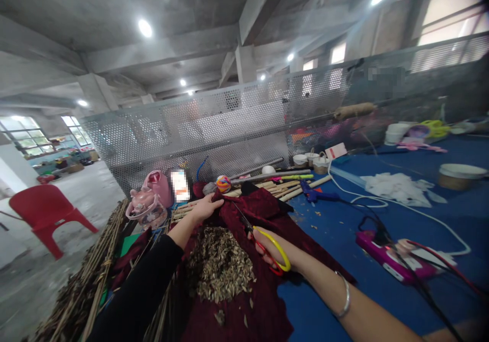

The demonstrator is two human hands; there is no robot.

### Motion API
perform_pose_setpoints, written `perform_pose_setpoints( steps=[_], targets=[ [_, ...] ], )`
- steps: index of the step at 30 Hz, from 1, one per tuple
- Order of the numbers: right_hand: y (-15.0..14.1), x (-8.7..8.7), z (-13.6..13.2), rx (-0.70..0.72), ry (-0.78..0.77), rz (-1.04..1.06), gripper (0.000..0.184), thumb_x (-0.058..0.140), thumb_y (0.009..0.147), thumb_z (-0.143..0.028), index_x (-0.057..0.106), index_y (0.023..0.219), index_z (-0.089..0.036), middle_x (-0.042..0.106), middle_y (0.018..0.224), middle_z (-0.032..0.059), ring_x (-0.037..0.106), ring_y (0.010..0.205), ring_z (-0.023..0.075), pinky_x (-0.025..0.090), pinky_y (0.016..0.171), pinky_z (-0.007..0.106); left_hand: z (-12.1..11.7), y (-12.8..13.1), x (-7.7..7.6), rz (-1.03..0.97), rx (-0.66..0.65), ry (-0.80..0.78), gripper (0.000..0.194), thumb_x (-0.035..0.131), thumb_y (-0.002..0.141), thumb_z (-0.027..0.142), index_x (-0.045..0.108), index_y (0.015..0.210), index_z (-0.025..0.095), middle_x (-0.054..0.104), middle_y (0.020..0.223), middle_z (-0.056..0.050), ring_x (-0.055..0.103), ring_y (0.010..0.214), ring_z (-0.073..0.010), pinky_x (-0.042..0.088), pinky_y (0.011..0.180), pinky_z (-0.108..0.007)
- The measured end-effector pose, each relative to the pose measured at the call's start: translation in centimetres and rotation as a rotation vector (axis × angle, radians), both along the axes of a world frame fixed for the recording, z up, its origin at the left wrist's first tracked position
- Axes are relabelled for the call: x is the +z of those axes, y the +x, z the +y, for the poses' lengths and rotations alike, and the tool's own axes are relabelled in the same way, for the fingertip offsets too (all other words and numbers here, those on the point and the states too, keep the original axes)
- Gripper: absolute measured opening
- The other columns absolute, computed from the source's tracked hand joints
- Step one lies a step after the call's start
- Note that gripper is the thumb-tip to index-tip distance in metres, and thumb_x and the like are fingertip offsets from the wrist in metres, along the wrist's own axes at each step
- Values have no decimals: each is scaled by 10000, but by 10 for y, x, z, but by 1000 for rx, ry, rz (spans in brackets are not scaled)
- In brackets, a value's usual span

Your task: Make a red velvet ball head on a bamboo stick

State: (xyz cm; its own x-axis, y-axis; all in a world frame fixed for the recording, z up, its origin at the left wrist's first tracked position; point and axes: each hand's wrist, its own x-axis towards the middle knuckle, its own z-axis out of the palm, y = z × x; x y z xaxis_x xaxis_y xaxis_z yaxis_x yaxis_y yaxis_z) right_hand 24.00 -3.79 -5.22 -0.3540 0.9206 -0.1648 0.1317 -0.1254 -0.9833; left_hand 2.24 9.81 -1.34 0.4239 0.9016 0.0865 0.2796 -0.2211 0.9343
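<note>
Dark red cloth (305, 240) is spread over the near part of the table, with a heap of dry, brownish flakes (221, 265) lying on it. My left hand (206, 207) pinches the cloth's far edge, beyond the heap. In my right hand (273, 243) is a pair of scissors (281, 253) with red and yellow handles. Their dark blades point up and left, reaching to the cloth near my left fingers. Whether the blades are parted is too small to tell.
Wooden sticks (294, 189), a blue glue gun (319, 193) and a magenta power strip (397, 260) with cables lie on the blue table. A pink pot (158, 187) and bundled dry stalks (91, 281) are at left. Perforated metal panels (229, 123) stand behind; a red chair (49, 215) is on the floor.
</note>
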Motion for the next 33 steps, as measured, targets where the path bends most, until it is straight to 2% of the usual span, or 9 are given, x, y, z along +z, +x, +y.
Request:
perform_pose_setpoints(
  steps=[2,4,10,16,22,26,30,33],
  targets=[
    [2,3,-1,74,-79,38,570,358,751,-763,415,943,-230,422,610,-83,347,361,49,323,316,170,0,0,1,-42,-5,-3,414,644,751,306,578,1112,113,679,1107,-113,634,1005,-235,474,910,-368],
    [4,7,-2,109,-94,45,572,349,761,-759,424,953,-226,444,620,-73,380,380,53,362,322,170,0,0,3,-76,-7,6,453,688,709,314,588,1107,124,667,1139,-106,619,1037,-244,460,930,-374],
    [-1,12,1,11,-32,-2,557,361,768,-750,438,904,-216,347,587,-96,253,352,17,261,281,120,-3,4,13,-139,-29,8,460,715,674,325,616,1071,116,682,1102,-105,620,1036,-248,450,942,-388],
    [-7,8,4,-7,15,43,624,357,706,-811,443,861,-213,339,514,-112,223,304,17,254,245,135,-6,2,15,-152,4,24,527,702,692,319,582,1166,125,652,1168,-110,585,1101,-255,423,973,-403],
    [-6,6,-1,-32,60,60,621,371,706,-804,450,838,-202,297,433,-130,198,262,23,229,230,145,-6,-1,15,-96,18,63,492,656,731,272,566,1192,127,646,1177,-109,574,1113,-255,413,982,-414],
    [-3,8,-3,4,-17,50,621,375,704,-804,423,876,-210,361,498,-117,269,300,23,306,261,141,-5,-2,16,-28,15,133,463,612,738,194,564,1192,118,640,1184,-103,563,1123,-242,394,1002,-400],
    [9,14,0,-20,-78,-120,550,288,817,-724,424,951,-208,458,545,-76,390,318,52,339,264,148,-3,-2,17,68,30,228,431,590,725,142,593,1156,132,627,1205,-84,532,1151,-234,320,1056,-381],
    [26,19,2,25,-101,-230,571,272,827,-721,455,944,-193,454,500,-72,360,273,52,308,241,147,-4,1,17,150,26,248,380,571,756,184,619,1131,140,642,1176,-86,548,1117,-241,335,1033,-368]
  ],
)
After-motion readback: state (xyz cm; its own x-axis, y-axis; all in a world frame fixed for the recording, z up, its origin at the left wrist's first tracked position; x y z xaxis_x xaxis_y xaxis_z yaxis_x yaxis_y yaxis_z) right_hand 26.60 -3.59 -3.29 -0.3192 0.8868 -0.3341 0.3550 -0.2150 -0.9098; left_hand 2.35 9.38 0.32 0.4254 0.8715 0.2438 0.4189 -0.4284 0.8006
